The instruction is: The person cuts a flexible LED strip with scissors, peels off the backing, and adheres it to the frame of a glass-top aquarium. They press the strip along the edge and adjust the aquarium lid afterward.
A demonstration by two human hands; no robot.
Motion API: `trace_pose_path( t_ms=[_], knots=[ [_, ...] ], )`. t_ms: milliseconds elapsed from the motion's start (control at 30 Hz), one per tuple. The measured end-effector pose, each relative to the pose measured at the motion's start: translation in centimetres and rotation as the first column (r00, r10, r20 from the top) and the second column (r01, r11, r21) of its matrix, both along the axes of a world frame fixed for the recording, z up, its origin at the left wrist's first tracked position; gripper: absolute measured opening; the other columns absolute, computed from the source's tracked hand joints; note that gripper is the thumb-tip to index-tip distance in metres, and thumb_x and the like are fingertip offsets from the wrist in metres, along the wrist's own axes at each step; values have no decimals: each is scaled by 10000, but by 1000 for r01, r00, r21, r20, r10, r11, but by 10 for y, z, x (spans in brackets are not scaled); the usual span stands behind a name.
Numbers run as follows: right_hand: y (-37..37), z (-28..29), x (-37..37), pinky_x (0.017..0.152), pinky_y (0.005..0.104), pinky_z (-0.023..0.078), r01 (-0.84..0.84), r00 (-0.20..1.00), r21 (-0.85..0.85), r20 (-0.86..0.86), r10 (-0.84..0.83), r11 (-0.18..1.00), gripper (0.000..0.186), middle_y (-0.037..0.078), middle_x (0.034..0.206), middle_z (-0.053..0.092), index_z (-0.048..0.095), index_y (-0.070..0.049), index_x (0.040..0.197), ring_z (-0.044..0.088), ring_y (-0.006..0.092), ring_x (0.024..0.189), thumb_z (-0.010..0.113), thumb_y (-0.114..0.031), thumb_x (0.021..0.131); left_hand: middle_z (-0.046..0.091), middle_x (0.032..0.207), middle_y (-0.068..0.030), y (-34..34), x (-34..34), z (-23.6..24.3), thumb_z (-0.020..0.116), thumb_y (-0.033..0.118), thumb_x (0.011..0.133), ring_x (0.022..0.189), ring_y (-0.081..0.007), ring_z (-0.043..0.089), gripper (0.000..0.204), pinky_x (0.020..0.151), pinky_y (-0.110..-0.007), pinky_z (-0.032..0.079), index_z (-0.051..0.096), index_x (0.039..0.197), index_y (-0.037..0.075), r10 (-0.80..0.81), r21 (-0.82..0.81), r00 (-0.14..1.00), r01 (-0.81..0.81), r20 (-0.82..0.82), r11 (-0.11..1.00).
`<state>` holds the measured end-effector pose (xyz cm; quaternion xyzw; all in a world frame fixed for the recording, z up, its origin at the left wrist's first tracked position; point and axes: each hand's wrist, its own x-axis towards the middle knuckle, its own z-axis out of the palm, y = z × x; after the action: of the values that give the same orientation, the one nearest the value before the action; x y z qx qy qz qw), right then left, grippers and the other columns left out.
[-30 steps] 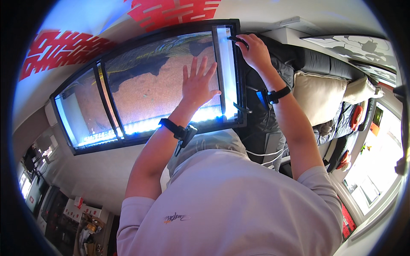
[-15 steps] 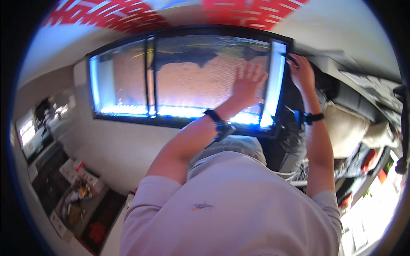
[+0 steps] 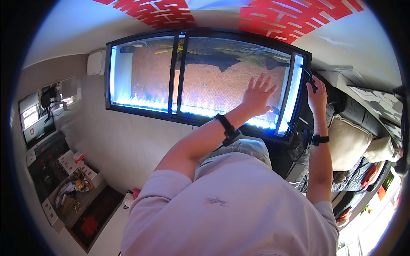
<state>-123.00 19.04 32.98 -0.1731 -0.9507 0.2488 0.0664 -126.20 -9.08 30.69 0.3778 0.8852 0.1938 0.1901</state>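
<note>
Our left hand [image 3: 257,97] is spread wide over the black-framed aquarium [image 3: 107,77] in front of us; we cannot tell whether it touches the surface. At the aquarium's right end, our right hand [image 3: 317,96] pinches a curved black tube [image 3: 308,72], and a beige cushion [image 3: 350,143] lies to our right.

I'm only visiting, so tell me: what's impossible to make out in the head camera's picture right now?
All in the head view:
Left hand: its back hides the palm, so contact with the glass tank cannot be told.
Curved black piece: its lower end is hidden by the right hand.
Red wall cutouts: cut off by the top edge.
Clutter at lower left: too small to identify.
</note>
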Motion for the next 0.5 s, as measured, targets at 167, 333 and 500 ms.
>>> trace_pose_path(
  t_ms=[167, 333, 500],
  knots=[
    [-36, 14, 43, 918, 387, 511, 96, 994, -63, -44, -99, 993, 347, 171, 1165, 649, 652, -73, 1201, 636, 331, 1071, 708, -196, 881, 298, 1580, -168, -89, -1, -2, 740, 427, 822, 1463, -401, 239, 806, 1164, -567, 217, 395, 1509, 182, 84, 138, 996, -84, 8, 987],
    [-75, 21, 97, 843, 353, 535, 185, 973, -90, -122, -195, 979, 313, 153, 1154, 658, 665, -70, 1190, 664, 288, 1034, 697, -137, 886, 324, 1571, -182, -186, -6, 3, 733, 403, 852, 1465, -390, 264, 777, 1154, -560, 264, 387, 1507, 168, 175, -26, 971, -181, -164, 983],
    [-132, 27, 139, 910, 371, 516, 249, 956, -90, -139, -260, 964, 276, 153, 1106, 682, 672, -35, 1139, 657, 319, 1046, 682, -102, 872, 288, 1591, -162, -250, -2, 2, 738, 371, 851, 1480, -367, 238, 769, 1154, -573, 274, 386, 1508, 182, 188, -100, 971, -204, -151, 974]
  ],
)
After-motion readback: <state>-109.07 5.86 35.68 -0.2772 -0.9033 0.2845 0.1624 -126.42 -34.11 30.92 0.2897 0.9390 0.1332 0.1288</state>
